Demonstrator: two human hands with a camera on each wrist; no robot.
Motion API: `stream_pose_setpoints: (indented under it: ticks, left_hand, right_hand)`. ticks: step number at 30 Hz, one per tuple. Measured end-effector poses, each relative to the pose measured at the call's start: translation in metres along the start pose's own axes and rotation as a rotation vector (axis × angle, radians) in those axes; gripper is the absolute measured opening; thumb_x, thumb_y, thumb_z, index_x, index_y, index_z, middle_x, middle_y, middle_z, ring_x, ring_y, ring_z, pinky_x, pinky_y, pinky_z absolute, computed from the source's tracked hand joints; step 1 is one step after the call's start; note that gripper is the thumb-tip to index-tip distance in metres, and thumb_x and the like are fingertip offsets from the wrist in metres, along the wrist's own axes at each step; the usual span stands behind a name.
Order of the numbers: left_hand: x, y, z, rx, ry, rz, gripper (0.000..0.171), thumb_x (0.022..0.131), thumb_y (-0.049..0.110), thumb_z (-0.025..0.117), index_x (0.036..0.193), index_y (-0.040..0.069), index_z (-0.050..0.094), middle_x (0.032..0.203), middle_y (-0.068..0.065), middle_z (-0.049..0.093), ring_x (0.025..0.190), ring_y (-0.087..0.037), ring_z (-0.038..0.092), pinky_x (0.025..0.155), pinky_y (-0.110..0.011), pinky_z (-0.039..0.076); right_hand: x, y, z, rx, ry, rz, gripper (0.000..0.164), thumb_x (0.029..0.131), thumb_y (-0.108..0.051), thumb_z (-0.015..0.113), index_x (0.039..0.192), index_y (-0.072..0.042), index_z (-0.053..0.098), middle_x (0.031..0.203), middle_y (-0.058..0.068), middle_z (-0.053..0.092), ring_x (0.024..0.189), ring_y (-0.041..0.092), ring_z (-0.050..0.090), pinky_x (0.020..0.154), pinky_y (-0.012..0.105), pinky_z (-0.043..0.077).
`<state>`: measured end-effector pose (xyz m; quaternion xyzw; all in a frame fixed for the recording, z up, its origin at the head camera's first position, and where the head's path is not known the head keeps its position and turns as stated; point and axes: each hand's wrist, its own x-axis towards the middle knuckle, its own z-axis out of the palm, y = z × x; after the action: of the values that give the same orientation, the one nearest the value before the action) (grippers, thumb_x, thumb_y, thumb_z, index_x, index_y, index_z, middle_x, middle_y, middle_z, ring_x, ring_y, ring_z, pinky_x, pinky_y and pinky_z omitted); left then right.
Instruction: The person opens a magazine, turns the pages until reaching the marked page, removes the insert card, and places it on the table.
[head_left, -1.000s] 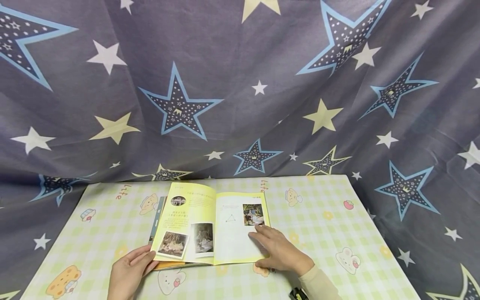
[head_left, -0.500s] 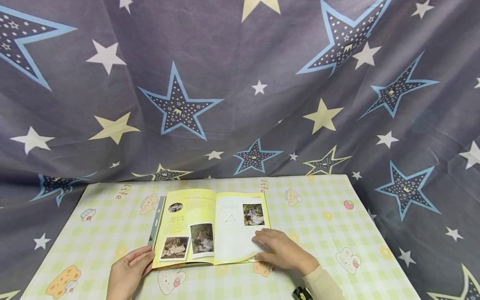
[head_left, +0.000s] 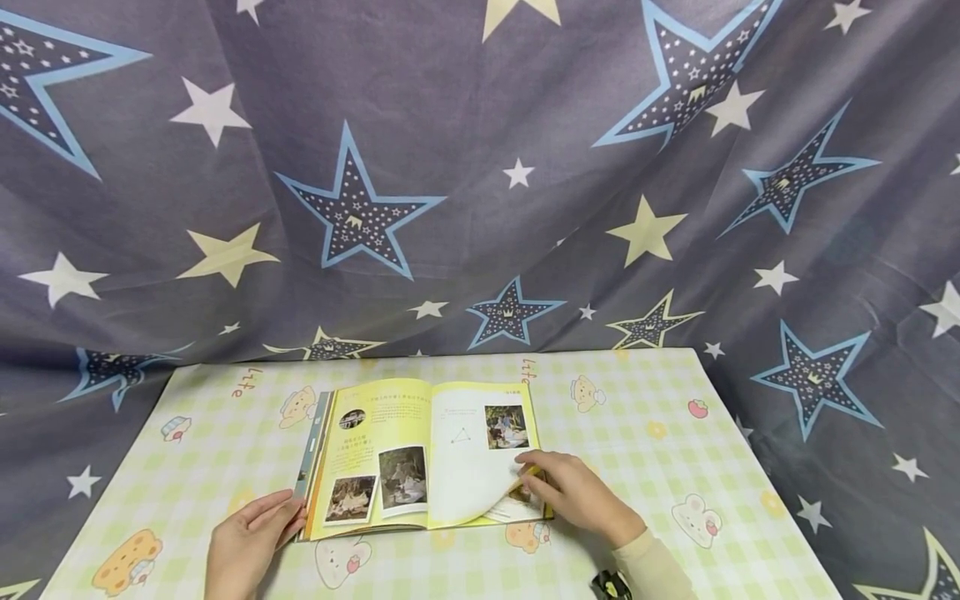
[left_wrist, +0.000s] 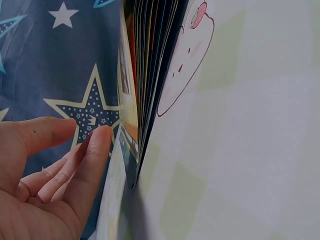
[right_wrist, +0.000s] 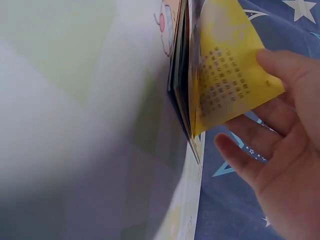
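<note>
Curling higher than half a second ago, the right page's corner point(right_wrist: 237, 75) is up; the turn looks barely begun, most still left.
On the checked tabletop point(head_left: 637, 417) we see the open book point(head_left: 431, 454), long axis left to right, top edge facing the curtain point(head_left: 480, 125). Our left hand point(head_left: 249, 540) lies loose at its left edge, gripping nothing; our right hand point(head_left: 583, 498) pinches the corner.
</note>
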<state>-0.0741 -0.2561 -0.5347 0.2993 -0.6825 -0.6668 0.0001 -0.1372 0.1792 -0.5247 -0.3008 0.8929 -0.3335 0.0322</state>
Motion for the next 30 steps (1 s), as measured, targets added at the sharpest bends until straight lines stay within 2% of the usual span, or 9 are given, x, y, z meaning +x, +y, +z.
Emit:
stream_pose_setpoints:
  ticks: [6,10,14,23,30]
  left_hand:
    - [0.000,0.003,0.002,-0.001,0.012,0.008,0.044,0.096,0.006,0.069,0.132,-0.014,0.054,0.097,-0.015,0.074,0.083,-0.017,0.074,0.080,-0.029,0.062]
    - [-0.002,0.006,0.008,0.008,0.011,0.025,0.042,0.096,0.007,0.069,0.131,-0.013,0.056,0.098,-0.016,0.074,0.083,-0.017,0.074,0.079,-0.029,0.062]
    - [-0.006,0.011,0.014,0.000,-0.018,0.050,0.042,0.096,0.008,0.068,0.131,-0.012,0.056,0.101,-0.016,0.074,0.085,-0.018,0.073,0.081,-0.029,0.062]
    - [-0.012,0.017,0.027,-0.031,-0.122,0.090,0.042,0.098,0.009,0.067,0.132,-0.012,0.054,0.107,-0.018,0.073,0.089,-0.020,0.073,0.084,-0.029,0.060]
    - [-0.014,0.022,0.045,0.006,-0.170,0.099,0.039,0.097,0.009,0.068,0.131,-0.009,0.057,0.108,-0.018,0.072,0.090,-0.021,0.073,0.083,-0.028,0.061]
  right_hand:
    - [0.001,0.001,0.001,-0.049,0.170,-0.023,0.034,0.099,-0.027,0.067,0.128,-0.010,0.065,0.125,-0.005,0.064,0.117,0.014,0.058,0.100,0.039,0.054]
    - [0.003,0.004,0.003,-0.088,0.274,-0.091,0.034,0.094,-0.024,0.074,0.124,-0.008,0.067,0.116,-0.004,0.063,0.110,0.013,0.057,0.093,0.032,0.056]
    - [0.006,0.005,0.006,-0.097,0.336,-0.122,0.036,0.091,-0.023,0.078,0.121,-0.007,0.067,0.107,0.002,0.063,0.099,0.017,0.061,0.083,0.028,0.058]
    - [0.012,0.001,0.012,-0.058,0.376,-0.121,0.039,0.088,-0.018,0.080,0.121,-0.006,0.065,0.100,0.006,0.064,0.088,0.022,0.064,0.073,0.036,0.062]
    - [0.014,-0.006,0.013,-0.054,0.341,-0.086,0.033,0.092,-0.019,0.076,0.123,-0.010,0.065,0.112,0.002,0.068,0.102,0.013,0.065,0.089,0.033,0.060]
